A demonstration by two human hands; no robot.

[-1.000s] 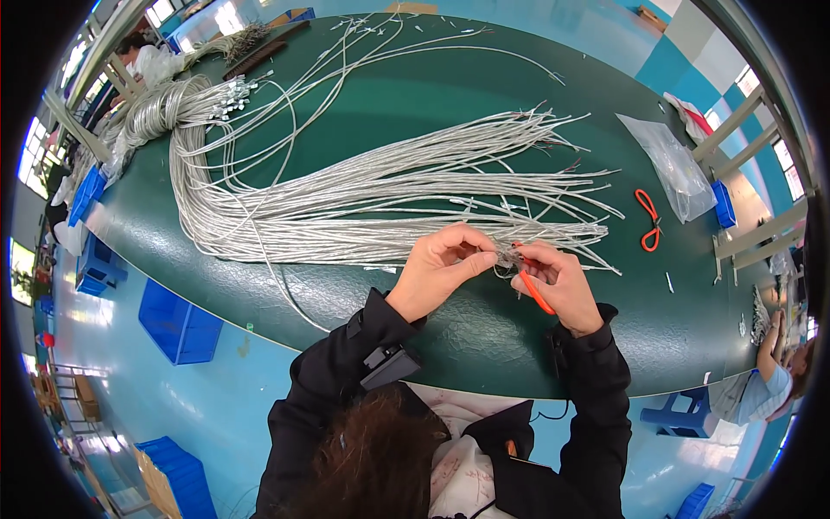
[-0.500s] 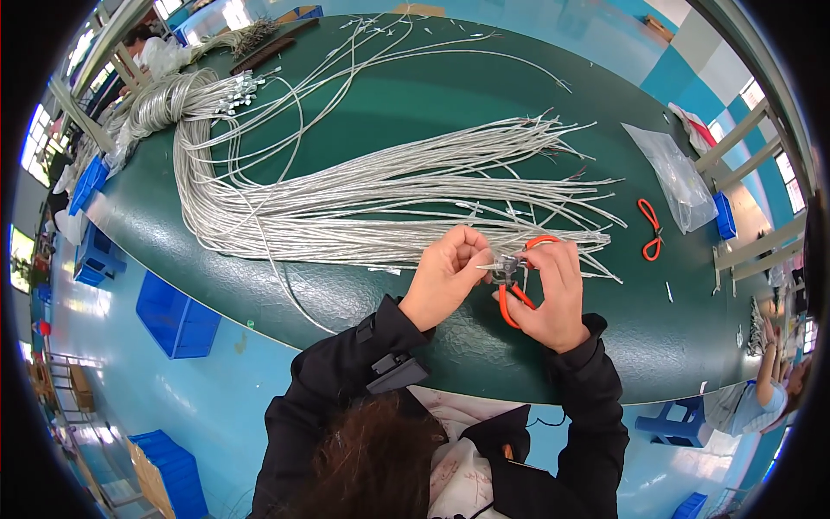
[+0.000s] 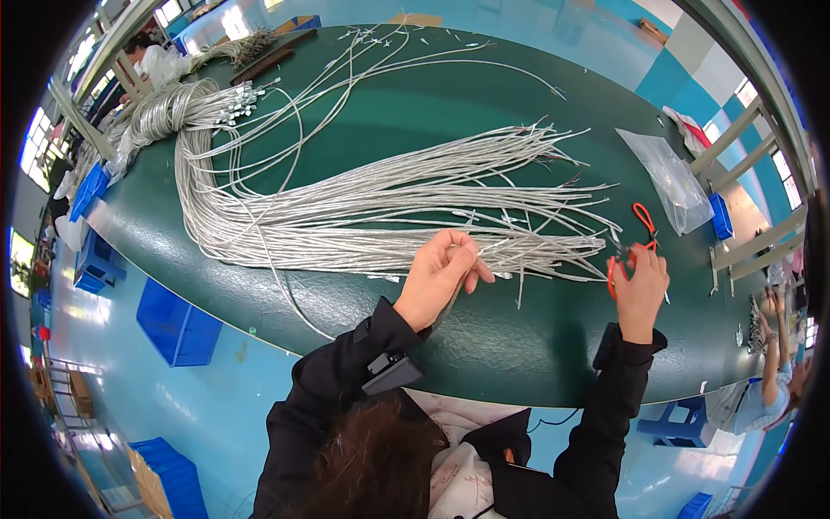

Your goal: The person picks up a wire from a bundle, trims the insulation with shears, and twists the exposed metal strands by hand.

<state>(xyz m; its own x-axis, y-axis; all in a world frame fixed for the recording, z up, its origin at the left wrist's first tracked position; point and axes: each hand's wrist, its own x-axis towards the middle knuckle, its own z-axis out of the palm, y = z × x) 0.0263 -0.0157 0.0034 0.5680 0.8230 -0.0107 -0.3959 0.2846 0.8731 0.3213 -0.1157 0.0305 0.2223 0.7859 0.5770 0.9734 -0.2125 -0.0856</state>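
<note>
At the near edge of a large bundle of pale, silvery cables (image 3: 380, 195), my left hand (image 3: 441, 275) has thumb and fingers pinched on a cable (image 3: 449, 304); part of it hangs below the fingers. Off to the right, past the cable ends, my right hand (image 3: 641, 290) holds a pair of orange-handled cutters (image 3: 612, 275) low over the table. Its fingers partly cover the tool. Just beyond it lies a second orange-handled tool (image 3: 642, 214), whose near end is close to my fingers.
The green table (image 3: 519, 355) carries a clear plastic bag (image 3: 666, 180) at the right. White connectors (image 3: 238, 104) cluster at the bundle's far-left end. Blue bins (image 3: 177, 324) stand on the floor at left. Another person's arm (image 3: 771, 355) shows at the far right.
My right hand has moved right with the cutters, away from my left hand to beside the second tool. The left hand has stayed near its place, slightly lower.
</note>
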